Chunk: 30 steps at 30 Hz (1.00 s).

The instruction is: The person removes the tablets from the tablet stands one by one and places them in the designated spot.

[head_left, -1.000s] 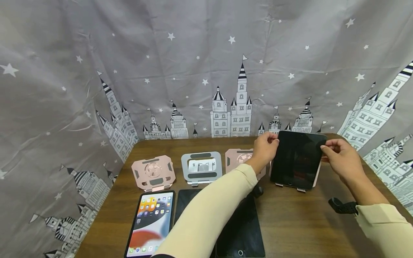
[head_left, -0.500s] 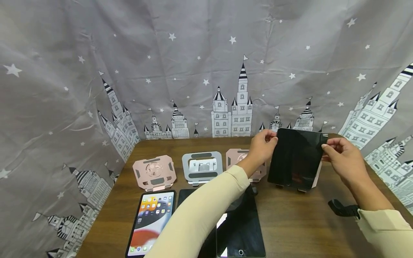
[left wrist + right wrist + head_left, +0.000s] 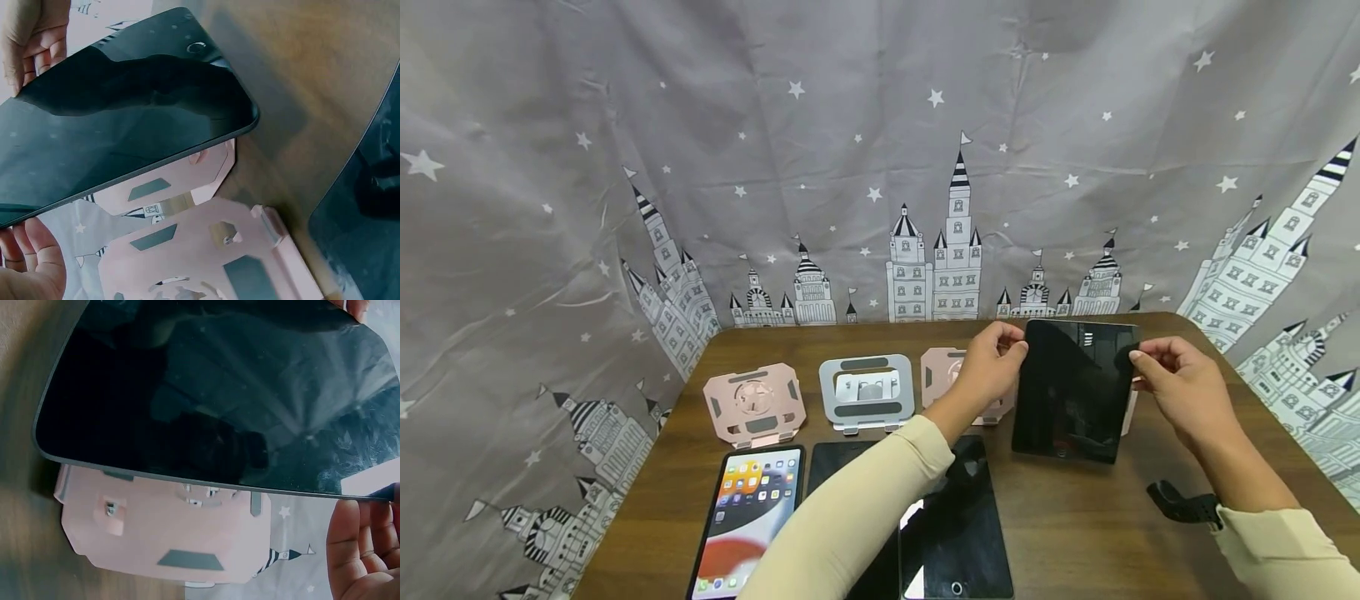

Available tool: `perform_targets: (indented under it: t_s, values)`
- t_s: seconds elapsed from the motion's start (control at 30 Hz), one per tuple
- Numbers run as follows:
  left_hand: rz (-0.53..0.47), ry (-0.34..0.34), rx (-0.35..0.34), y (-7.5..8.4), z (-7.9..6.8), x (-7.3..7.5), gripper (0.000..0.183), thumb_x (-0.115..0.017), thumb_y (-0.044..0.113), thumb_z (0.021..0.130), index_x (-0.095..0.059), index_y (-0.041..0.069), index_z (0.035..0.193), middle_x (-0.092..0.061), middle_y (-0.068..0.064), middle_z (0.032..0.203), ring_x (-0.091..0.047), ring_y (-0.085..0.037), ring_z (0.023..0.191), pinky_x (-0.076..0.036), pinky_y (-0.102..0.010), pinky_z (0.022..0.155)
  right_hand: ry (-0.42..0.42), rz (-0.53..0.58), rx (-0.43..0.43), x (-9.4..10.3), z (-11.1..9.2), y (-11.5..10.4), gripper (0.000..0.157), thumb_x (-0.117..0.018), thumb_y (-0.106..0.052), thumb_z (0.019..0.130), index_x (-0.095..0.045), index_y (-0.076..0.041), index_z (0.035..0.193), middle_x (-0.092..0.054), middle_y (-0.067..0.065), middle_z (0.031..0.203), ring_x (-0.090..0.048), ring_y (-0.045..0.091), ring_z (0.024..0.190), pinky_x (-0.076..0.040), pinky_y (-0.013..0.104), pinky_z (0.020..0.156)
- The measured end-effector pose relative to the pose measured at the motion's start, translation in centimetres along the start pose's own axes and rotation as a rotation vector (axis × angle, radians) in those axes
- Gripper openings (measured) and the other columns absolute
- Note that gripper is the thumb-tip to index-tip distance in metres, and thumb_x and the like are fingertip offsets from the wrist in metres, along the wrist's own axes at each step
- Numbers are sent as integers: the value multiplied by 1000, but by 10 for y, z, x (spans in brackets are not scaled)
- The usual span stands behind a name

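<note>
A black tablet (image 3: 1075, 396) with a dark screen is held up between both hands, its lower edge apart from the pink stand behind it. My left hand (image 3: 988, 371) pinches its left edge near the top. On the opposite edge, the thumb and fingers of my right hand (image 3: 1183, 387) grip it. The left wrist view shows a round home button at the tablet's lower end. Most of the pink stand (image 3: 165, 534) is hidden by the tablet in the head view; the right wrist view shows its side and grey pads.
Left of the tablet stand a pink stand (image 3: 936, 375), a grey-blue stand (image 3: 867, 408) and another pink stand (image 3: 754, 404). In front lie a lit tablet (image 3: 748, 521) and two dark tablets, one (image 3: 958, 533) partly under the left arm. A patterned curtain (image 3: 850, 167) hangs behind the table (image 3: 1075, 533).
The tablet has come off the pink stand, moving toward me and slightly left, with both hands holding it throughout. The stands and other tablets stay where they were.
</note>
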<state>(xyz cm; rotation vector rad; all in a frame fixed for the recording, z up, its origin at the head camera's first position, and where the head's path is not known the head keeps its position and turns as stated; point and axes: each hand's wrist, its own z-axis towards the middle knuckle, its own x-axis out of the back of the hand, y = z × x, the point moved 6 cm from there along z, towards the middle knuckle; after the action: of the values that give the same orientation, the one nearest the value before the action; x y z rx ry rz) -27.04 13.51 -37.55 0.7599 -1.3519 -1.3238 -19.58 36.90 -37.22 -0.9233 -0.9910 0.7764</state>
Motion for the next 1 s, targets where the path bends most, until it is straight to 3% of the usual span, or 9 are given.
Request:
perform_targets:
  t_s: [0.23,0.47,0.77,1.0]
  values:
    - [-152,0,109,-19,-20,1,5,-60,7,98,-63,5,102,-57,3,87,-57,-9,72,-54,-24,64,-42,-100,-14,-11,-13,7,26,-56,-12,102,-53,11,113,-58,-5,85,-60,7,68,-55,20,60]
    - [-247,8,155,-30,-31,3,7,-60,3,96,-62,1,103,-56,-1,87,-56,-11,70,-55,-26,65,-64,-134,15,-19,-20,8,26,-56,-12,102,-55,11,113,-59,-1,85,-59,8,67,-55,22,59]
    - [-284,-20,218,-37,-46,3,6,-58,3,97,-60,0,103,-54,-3,85,-55,-13,65,-58,-35,69,-109,-159,-10,-25,-30,12,26,-54,-16,103,-54,9,112,-57,8,85,-57,12,66,-55,27,57]
    - [-300,-16,264,-50,-60,1,5,-57,0,96,-58,-3,100,-52,-2,82,-52,-12,65,-54,-25,61,-152,-176,-20,-33,-40,19,22,-54,-13,102,-54,8,110,-56,9,83,-56,13,66,-54,29,57]
